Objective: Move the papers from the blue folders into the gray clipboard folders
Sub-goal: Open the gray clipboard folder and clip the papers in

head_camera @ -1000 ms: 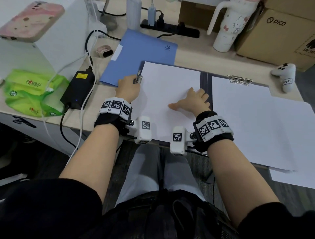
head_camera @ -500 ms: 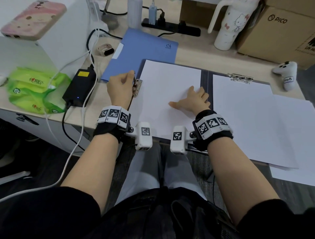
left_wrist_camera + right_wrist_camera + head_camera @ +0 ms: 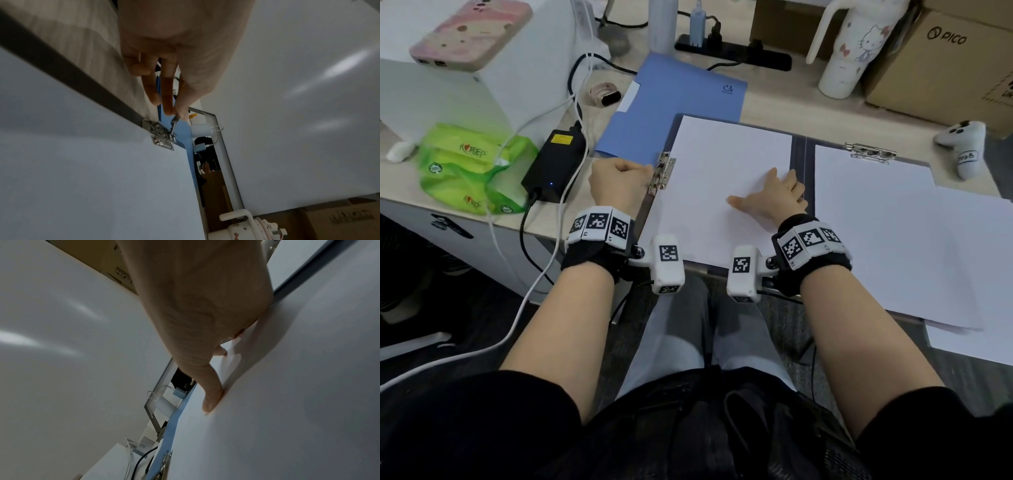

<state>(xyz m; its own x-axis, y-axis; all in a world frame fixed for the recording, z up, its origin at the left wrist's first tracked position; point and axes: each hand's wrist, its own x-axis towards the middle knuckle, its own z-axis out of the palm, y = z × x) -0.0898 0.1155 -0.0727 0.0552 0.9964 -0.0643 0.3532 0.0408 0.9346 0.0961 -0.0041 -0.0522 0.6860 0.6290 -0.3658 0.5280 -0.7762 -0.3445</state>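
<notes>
On the desk edge, gray folder (image 3: 798,150) lies open, paper (image 3: 722,178) on its left half. Left hand (image 3: 616,181) pinches side clip (image 3: 662,171) lever. Right hand (image 3: 774,198) presses flat on paper, fingers spread. Blue folder (image 3: 674,106) lies closed behind.

Other stuff on the desk

At the upper left of the head view a pink phone (image 3: 470,32) lies on top of a white box (image 3: 493,85). Below it, at the left, sits a green pack of tissues (image 3: 472,168), and just beside that a black power brick (image 3: 554,161) with a yellow sticker and white and black cables. Along the top a black power strip (image 3: 732,54) has plugs in it. At the upper right a white cup with a cat picture (image 3: 859,51) stands next to a brown cardboard box (image 3: 941,58). A small white plush toy (image 3: 962,144) lies at the right on the desk (image 3: 808,102).
</notes>
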